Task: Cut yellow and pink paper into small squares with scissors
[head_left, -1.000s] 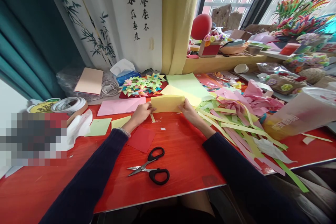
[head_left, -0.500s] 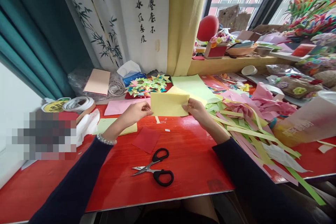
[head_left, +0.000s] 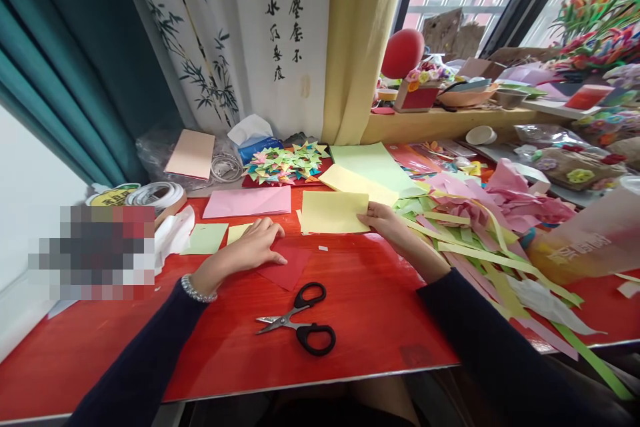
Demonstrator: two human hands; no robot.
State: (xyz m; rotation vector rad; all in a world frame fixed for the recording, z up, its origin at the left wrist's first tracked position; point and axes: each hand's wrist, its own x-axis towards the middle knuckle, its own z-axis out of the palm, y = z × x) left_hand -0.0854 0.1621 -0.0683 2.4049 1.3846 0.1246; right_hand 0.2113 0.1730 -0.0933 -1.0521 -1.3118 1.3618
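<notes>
My right hand [head_left: 383,219] pinches the right edge of a yellow paper sheet [head_left: 334,212], holding it above the far side of the red table. My left hand [head_left: 255,245] is open, fingers apart and bent downward, over a small yellow paper [head_left: 237,233] and beside a red paper square [head_left: 289,268]; whether it touches either I cannot tell. Left of it lies a pale green paper [head_left: 205,239], and behind it a pink folded sheet [head_left: 247,202]. Black-handled scissors [head_left: 296,321] rest partly open near the table's front, blades pointing left.
Paper strips [head_left: 493,260] and crumpled pink paper [head_left: 505,197] pile up on the right beside a plastic cup [head_left: 590,240]. At the back stand folded paper stars [head_left: 285,163], a large green sheet [head_left: 373,163] and a tape roll [head_left: 153,195]. A white scrap [head_left: 323,248] lies mid-table.
My left hand has let go of the yellow sheet and moved down and left toward the small papers. The right hand still holds the sheet, now slightly lower and further right.
</notes>
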